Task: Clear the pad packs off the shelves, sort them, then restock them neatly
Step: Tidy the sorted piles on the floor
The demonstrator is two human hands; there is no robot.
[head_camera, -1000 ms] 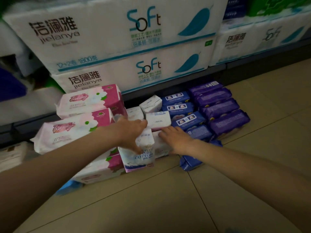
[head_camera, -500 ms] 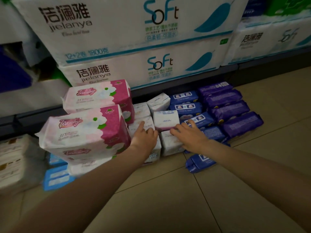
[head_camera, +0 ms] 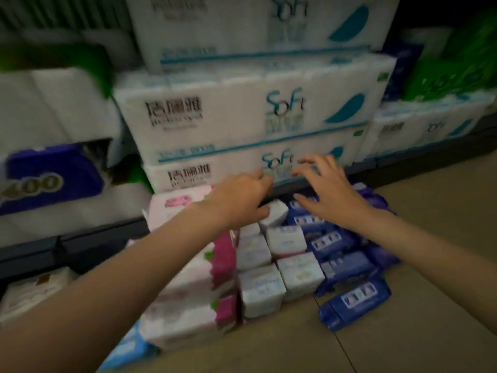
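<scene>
The left hand [head_camera: 242, 200], fingers loosely curled, holds nothing; the small white plastic-wrapped pad pack [head_camera: 274, 215] lies tilted just beneath its fingertips (nearer than the right). The right hand [head_camera: 326, 191] hovers spread, empty, over the dark blue rectangular pad packs [head_camera: 329, 242].

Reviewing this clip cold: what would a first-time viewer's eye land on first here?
Probably the two bare forearms reaching in from below, with the left hand and right hand raised, fingers spread, over the packs on the floor. Below them sit sorted rows: pink-and-white floral pad packs at left, small white pad packs in the middle, dark blue pad packs at right. Behind, large white tissue bundles with teal lettering fill the shelf.
</scene>
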